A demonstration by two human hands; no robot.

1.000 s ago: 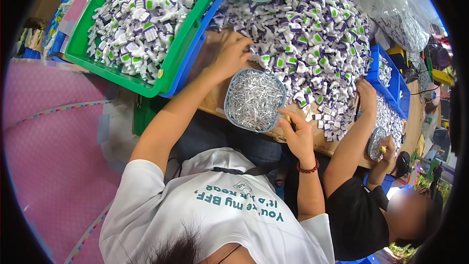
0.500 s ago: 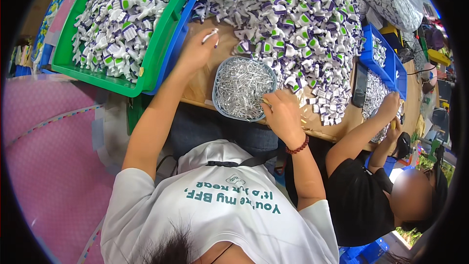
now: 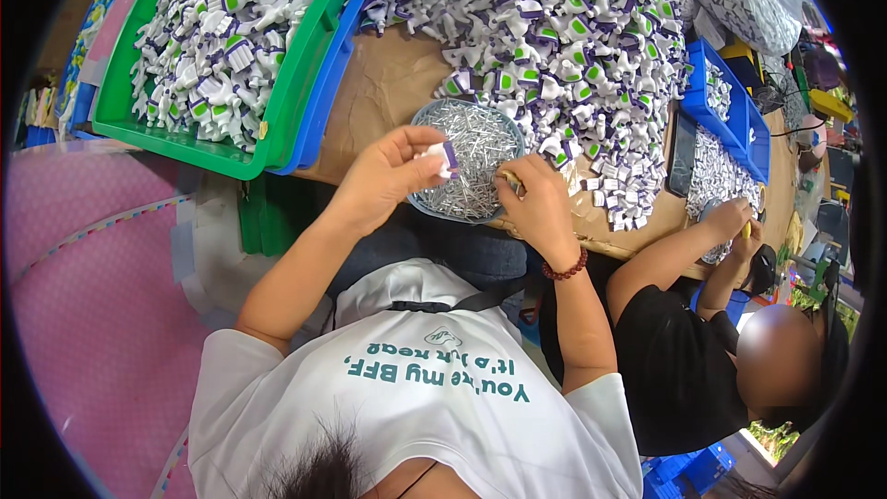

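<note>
My left hand (image 3: 393, 176) is over the left side of a grey-blue bowl (image 3: 519, 134), pinching a small white-and-purple plastic piece (image 3: 447, 161) between thumb and fingers. Thin silvery metal pins (image 3: 476, 129) fill the bowl. My right hand (image 3: 542, 203), with a beaded bracelet at the wrist, is at the bowl's right edge. Its fingers are closed on a small yellowish thing (image 3: 510, 182), mostly hidden, whose kind I cannot make out. Beyond the bowl lies a large heap of white, purple and green plastic figure parts (image 3: 573, 55).
At the left, a green bin (image 3: 249, 164) of similar parts sits on a blue crate (image 3: 309, 134). Small white-and-purple pieces (image 3: 624, 189) lie right of my right hand. A co-worker's hands (image 3: 735, 222) work at the right, near a blue divided tray (image 3: 753, 143).
My left hand has come toward me and right, from the cardboard beside the crate to the bowl, with a small plastic piece in its fingers. My right hand has barely moved.
</note>
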